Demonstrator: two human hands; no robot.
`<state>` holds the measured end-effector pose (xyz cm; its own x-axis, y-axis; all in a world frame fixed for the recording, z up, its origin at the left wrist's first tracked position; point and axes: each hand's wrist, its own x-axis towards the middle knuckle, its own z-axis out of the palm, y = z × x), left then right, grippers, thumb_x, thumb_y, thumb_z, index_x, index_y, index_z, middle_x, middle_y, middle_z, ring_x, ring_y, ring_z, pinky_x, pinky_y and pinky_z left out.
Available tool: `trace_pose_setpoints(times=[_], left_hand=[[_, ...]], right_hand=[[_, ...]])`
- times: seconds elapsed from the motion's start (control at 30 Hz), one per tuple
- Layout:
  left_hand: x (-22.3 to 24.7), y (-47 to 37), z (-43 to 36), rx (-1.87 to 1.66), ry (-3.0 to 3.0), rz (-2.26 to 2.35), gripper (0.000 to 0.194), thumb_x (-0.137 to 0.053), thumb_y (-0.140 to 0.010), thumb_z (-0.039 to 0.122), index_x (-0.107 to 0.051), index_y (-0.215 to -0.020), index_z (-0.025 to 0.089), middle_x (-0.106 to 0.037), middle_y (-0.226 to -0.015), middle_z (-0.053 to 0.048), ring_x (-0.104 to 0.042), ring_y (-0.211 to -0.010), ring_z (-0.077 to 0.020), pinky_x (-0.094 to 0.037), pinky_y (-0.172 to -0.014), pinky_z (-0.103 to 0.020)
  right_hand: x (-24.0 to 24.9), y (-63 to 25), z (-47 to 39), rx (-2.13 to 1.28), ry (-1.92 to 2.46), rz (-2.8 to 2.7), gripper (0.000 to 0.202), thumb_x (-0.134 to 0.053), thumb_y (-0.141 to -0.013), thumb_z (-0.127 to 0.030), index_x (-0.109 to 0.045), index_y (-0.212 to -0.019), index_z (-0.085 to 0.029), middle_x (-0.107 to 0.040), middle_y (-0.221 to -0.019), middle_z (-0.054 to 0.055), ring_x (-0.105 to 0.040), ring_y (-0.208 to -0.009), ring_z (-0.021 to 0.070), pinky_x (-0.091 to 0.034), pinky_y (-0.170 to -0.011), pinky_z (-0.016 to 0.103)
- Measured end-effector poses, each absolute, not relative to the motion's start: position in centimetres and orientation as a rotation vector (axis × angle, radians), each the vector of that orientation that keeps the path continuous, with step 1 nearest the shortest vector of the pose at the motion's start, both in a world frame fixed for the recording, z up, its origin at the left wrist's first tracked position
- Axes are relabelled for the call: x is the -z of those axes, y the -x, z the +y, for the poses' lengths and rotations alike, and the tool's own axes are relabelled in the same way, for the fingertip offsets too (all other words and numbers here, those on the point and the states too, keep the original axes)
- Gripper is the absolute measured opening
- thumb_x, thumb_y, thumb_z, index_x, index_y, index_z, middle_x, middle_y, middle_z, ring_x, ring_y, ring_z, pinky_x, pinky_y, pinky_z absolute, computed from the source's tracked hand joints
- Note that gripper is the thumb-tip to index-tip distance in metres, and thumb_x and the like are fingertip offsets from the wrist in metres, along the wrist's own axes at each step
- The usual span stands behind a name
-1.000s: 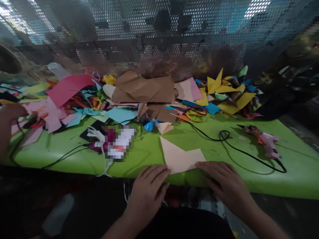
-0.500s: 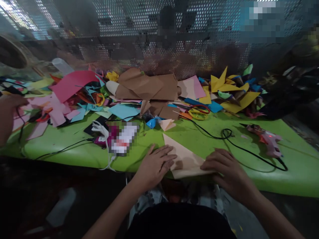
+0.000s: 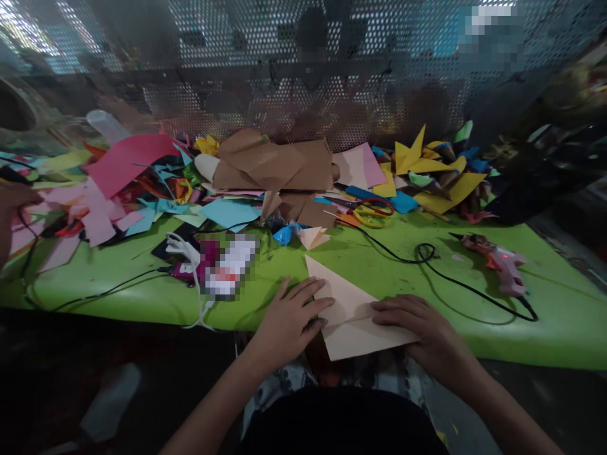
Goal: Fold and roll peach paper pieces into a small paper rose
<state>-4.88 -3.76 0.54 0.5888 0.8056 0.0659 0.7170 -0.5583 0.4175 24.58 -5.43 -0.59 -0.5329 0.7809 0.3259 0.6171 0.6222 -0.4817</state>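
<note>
A cream sheet of paper (image 3: 351, 338) with a crease across it lies at the front edge of the green-covered table, its lower flap reaching over the edge. My left hand (image 3: 296, 319) rests on the paper's left side, fingers spread and flat. At the right end, my right hand (image 3: 410, 322) has its fingers together over the paper near the crease; its thumb is mostly hidden. Just beyond the sheet sits a small folded cream paper piece (image 3: 313, 238), beside a crumpled blue plastic bit (image 3: 284, 234).
A pink glue gun (image 3: 505, 268) with a lit red light lies at right, its black cord (image 3: 474, 291) looping leftward. A phone (image 3: 232, 268) and white cable (image 3: 183, 246) are at left. Scissors (image 3: 377, 205), brown paper (image 3: 284, 164) and colored scraps line the back. Another person's hand (image 3: 9, 208) is far left.
The paper's lower flap has swung down toward me and lies more open. My right hand has shifted slightly left along the crease. My left hand stays on the sheet. The view has shifted slightly.
</note>
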Motion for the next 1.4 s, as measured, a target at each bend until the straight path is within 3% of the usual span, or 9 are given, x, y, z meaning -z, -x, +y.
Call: trace_pose_setpoints(times=[0.17, 0.27, 0.37, 0.53, 0.63, 0.8, 0.97, 1.17, 1.4], left_hand=[[-1.3, 4.9, -3.9, -0.46, -2.378, 1.219, 0.035, -0.044, -0.098, 0.023, -0.058, -0.128, 0.034, -0.052, -0.146, 0.003, -0.044, -0.138, -0.0198, -0.025, -0.119, -0.055], [-1.6, 4.8, -3.9, -0.633, -2.278, 1.226, 0.04, -0.037, -0.101, 0.027, -0.047, -0.139, 0.033, -0.063, -0.134, 0.001, -0.057, -0.125, -0.0167, -0.037, -0.115, -0.046], [-1.5, 4.4, -4.1, -0.886, -2.327, 1.397, 0.05, -0.041, -0.099, 0.029, -0.034, -0.148, 0.025, -0.06, -0.138, -0.007, -0.056, -0.126, -0.0207, -0.043, -0.109, -0.044], [0.5, 2.2, -5.1, -1.03, -2.889, 1.166, 0.053, -0.046, -0.094, 0.027, -0.041, -0.146, 0.017, -0.059, -0.139, -0.009, -0.05, -0.131, -0.0234, -0.039, -0.11, -0.04], [3.1, 0.9, -5.2, -0.898, -3.121, 1.082, 0.056, -0.042, -0.096, 0.048, -0.048, -0.14, 0.016, -0.059, -0.139, -0.006, -0.051, -0.128, -0.0239, -0.043, -0.103, -0.038], [6.1, 1.0, -4.5, -0.802, -3.294, 1.132, 0.067, -0.037, -0.092, 0.066, -0.053, -0.138, 0.019, -0.055, -0.144, -0.005, -0.045, -0.131, -0.0232, -0.041, -0.101, -0.035], [6.1, 2.6, -3.6, -0.801, -3.361, 1.158, 0.068, -0.037, -0.092, 0.065, -0.051, -0.14, 0.019, -0.055, -0.143, -0.005, -0.046, -0.13, -0.025, -0.042, -0.1, -0.035], [7.6, 2.9, -3.1, -0.886, -3.336, 1.297, 0.042, -0.049, -0.095, 0.032, -0.054, -0.137, 0.024, -0.061, -0.138, 0.001, -0.052, -0.127, -0.0206, -0.045, -0.101, -0.033], [7.4, 2.0, -2.3, -0.892, -2.965, 1.354, 0.022, -0.06, -0.088, 0.042, -0.066, -0.106, 0.03, -0.057, -0.142, -0.003, -0.053, -0.128, -0.0268, -0.047, -0.101, -0.042]], right_hand=[[-0.4, -23.8, -3.7, -0.654, 1.275, -2.224, 0.032, -0.053, -0.076, -0.008, -0.071, -0.094, -0.026, -0.076, -0.097, 0.004, -0.067, -0.094, 0.0223, -0.049, -0.083, 0.036], [-1.7, -22.8, -2.1, -0.791, 1.464, -2.2, 0.017, -0.055, -0.085, -0.024, -0.072, -0.09, -0.023, -0.075, -0.088, 0.005, -0.068, -0.084, 0.0232, -0.05, -0.074, 0.034], [-2.8, -21.7, -1.1, -0.845, 1.619, -2.194, 0.024, -0.061, -0.078, -0.022, -0.071, -0.099, -0.023, -0.075, -0.098, 0.005, -0.068, -0.09, 0.0245, -0.049, -0.077, 0.033], [-2.0, -21.0, -0.7, -0.605, 1.629, -2.309, 0.049, -0.068, -0.07, -0.021, -0.064, -0.119, -0.023, -0.066, -0.12, 0.01, -0.061, -0.108, 0.0287, -0.047, -0.092, 0.04], [-1.3, -21.6, 0.2, -0.5, 1.561, -2.333, 0.06, -0.071, -0.071, -0.028, -0.058, -0.129, -0.024, -0.061, -0.13, 0.012, -0.058, -0.116, 0.03, -0.046, -0.097, 0.044], [-2.8, -24.0, 5.2, -0.275, 1.507, -2.32, 0.044, -0.055, -0.089, -0.033, -0.057, -0.132, -0.023, -0.063, -0.133, 0.011, -0.057, -0.122, 0.0265, -0.044, -0.103, 0.043], [-4.2, -26.6, 12.3, -0.106, 1.746, -2.261, 0.037, -0.054, -0.09, -0.027, -0.063, -0.126, -0.022, -0.066, -0.129, 0.011, -0.06, -0.118, 0.0308, -0.046, -0.1, 0.045], [-4.1, -27.2, 18.7, -0.055, 1.969, -2.21, 0.03, -0.058, -0.095, -0.033, -0.061, -0.121, -0.019, -0.063, -0.125, 0.009, -0.063, -0.107, 0.0231, -0.052, -0.091, 0.045], [-3.8, -25.1, 24.2, -0.143, 2.053, -2.287, 0.035, -0.06, -0.094, -0.035, -0.058, -0.124, -0.018, -0.06, -0.125, 0.009, -0.063, -0.104, 0.023, -0.054, -0.086, 0.045]])
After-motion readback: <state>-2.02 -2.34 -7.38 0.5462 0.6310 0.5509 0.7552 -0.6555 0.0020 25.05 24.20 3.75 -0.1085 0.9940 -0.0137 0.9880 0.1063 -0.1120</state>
